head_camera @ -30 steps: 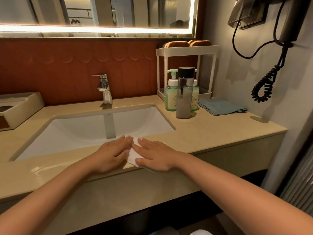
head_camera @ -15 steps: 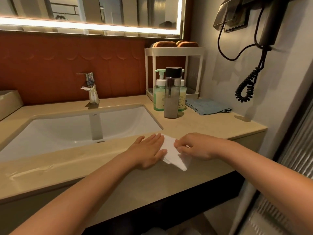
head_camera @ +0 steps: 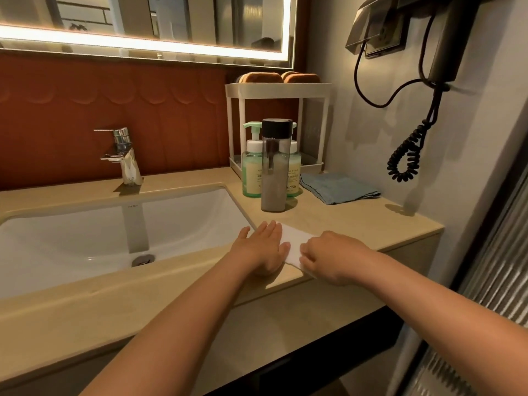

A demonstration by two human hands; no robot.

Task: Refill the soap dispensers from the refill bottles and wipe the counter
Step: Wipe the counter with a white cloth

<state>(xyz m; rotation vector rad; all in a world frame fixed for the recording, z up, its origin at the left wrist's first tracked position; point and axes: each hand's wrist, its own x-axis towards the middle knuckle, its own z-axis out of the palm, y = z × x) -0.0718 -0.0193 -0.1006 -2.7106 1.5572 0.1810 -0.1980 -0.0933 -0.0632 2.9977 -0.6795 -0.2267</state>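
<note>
A person stands at a beige stone bathroom counter (head_camera: 357,221) with both bare forearms reaching forward. A white folded paper towel (head_camera: 294,241) lies flat on the counter near its front edge, just right of the white rectangular undermount sink (head_camera: 114,232). The left hand (head_camera: 263,247) rests on the towel's left part, palm down, fingers straight and together. The right hand (head_camera: 328,257) has its fingers curled and grasps the towel's near right edge. Behind the towel, near the back of the counter, a tall clear refill bottle with a black cap (head_camera: 274,172) stands upright. Two pale green pump soap dispensers (head_camera: 251,172) stand just behind it, side by side. They stand at the front of a white two-tier rack (head_camera: 278,90) holding brown sponges on top. A folded blue cloth (head_camera: 340,188) lies to the right of the bottles. A chrome faucet (head_camera: 125,158) stands behind the sink. A dark wall-mounted hair dryer with a coiled black cord (head_camera: 445,52) hangs on the right wall.
</note>
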